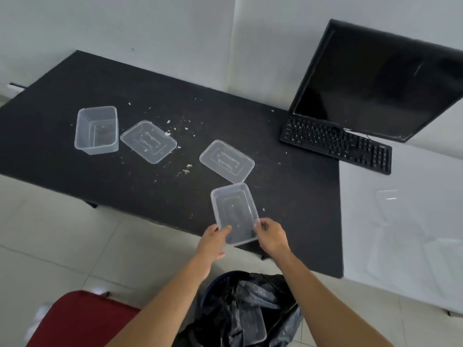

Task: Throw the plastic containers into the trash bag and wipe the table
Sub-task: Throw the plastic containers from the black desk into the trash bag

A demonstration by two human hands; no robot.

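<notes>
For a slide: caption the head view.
Left hand and right hand hold a plastic container over the black table, trash bag below.

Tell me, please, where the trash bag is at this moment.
In the head view, the black trash bag sits bottom centre on the floor, just before the black table's near edge and right of the red seat.

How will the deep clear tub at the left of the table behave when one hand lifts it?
The tub looks thin-walled and empty, so it is probably very light. Such thin plastic likely flexes if squeezed at the rim. It stands on a flat base, so a push should slide it, not roll it.
</notes>
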